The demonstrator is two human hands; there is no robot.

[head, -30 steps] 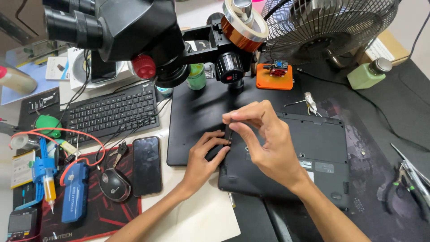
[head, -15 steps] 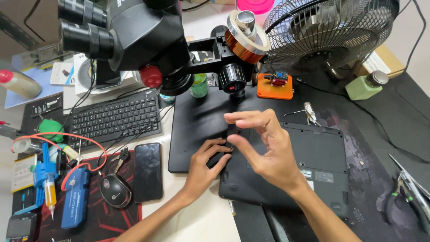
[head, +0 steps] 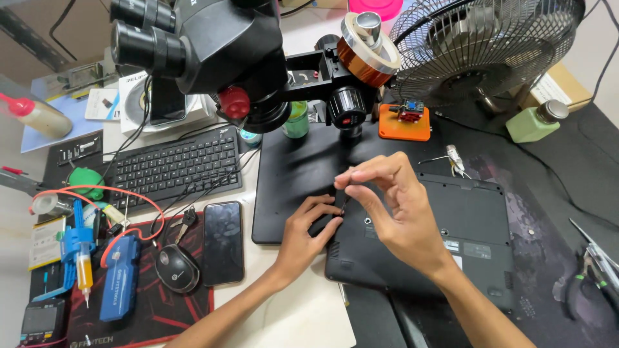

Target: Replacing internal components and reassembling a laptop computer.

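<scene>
A black laptop (head: 464, 225) lies upside down on the dark mat, its bottom cover facing up. My left hand (head: 303, 235) rests on its near left corner, fingers pressed against the edge. My right hand (head: 393, 206) hovers over the same corner, thumb and forefinger pinched on a thin dark tool (head: 344, 201) whose tip points down at the cover. What the tip touches is too small to tell.
A big black microscope (head: 219, 51) hangs over the top left, with a fan (head: 483, 45) at the top right. Keyboard (head: 171, 164), phone (head: 222, 241) and mouse (head: 175, 267) lie to the left. A green bottle (head: 535, 122) and an orange holder (head: 405, 122) stand behind the laptop; pliers (head: 593, 267) at the right.
My right hand has lifted a little and shifted its pinch at the laptop's left corner. The left hand stays on the corner. The view has tilted slightly.
</scene>
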